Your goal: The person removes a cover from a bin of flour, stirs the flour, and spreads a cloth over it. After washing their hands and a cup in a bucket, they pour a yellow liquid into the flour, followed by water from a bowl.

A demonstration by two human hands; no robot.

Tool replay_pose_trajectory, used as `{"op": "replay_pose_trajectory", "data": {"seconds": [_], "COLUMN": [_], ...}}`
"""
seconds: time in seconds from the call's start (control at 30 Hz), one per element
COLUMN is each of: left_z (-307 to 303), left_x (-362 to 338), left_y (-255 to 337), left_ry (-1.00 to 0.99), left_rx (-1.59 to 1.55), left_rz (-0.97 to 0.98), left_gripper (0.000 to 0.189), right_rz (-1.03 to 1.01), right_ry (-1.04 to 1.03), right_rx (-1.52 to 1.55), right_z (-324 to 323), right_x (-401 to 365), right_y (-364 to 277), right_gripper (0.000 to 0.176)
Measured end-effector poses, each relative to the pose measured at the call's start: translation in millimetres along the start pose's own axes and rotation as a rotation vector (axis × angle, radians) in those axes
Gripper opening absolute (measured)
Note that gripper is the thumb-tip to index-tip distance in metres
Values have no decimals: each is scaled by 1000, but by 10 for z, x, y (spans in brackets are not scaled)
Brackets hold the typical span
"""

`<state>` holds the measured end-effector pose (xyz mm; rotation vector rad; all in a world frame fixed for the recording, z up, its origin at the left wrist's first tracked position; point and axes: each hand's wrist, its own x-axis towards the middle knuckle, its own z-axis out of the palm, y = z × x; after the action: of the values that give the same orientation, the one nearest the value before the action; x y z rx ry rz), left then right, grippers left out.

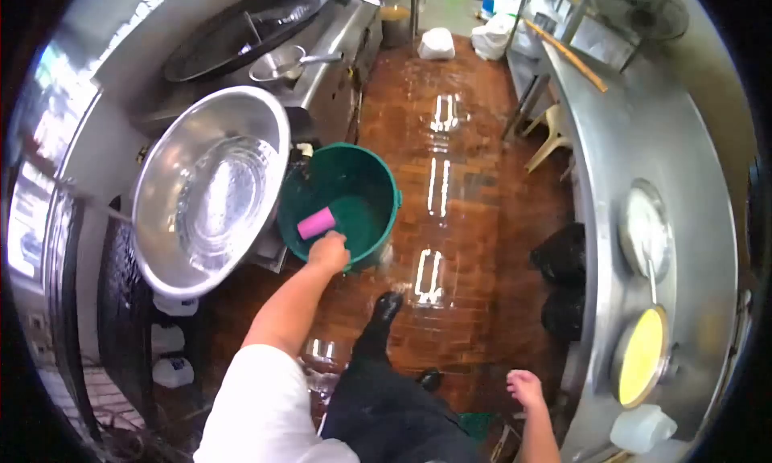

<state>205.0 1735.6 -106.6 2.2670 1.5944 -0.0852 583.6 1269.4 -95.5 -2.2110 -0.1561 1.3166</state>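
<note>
My left hand (328,254) reaches over the near rim of a deep green bucket (378,161). It is closed on a pink plastic dipper (316,223), whose cup is tilted inside the bucket; the fingers hide its handle. Beside the bucket, on the left, a large metal basin (165,153) holds clear water and leans toward me. My right hand (527,388) hangs low at my side over the floor, its fingers curled in with nothing visible in them.
A wok (189,49) and a strainer-like pan (277,63) stand on the stove at left. Along the right runs a steel counter (599,182) with a pan of yellow contents (643,358). The wooden floor (474,222) looks wet. A stool (551,133) sits under the counter.
</note>
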Motion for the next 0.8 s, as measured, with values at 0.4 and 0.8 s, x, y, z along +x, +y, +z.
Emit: {"op": "replay_pose_trajectory", "data": {"seconds": [0.4,0.8], "left_z": [1515,911], "left_x": [2295,1832], "left_y": [-1211,-1019], "left_ry": [-638,-72], "left_rx": [480,44], "left_rz": [31,-235], "left_gripper": [37,16], "right_rz": [247,-85], "right_ry": [-155,-95], "right_rx": [-352,-469], "right_z": [1224,1613], "right_x": [473,1390], "right_y": [-890,-2213], "right_gripper": [41,45]}}
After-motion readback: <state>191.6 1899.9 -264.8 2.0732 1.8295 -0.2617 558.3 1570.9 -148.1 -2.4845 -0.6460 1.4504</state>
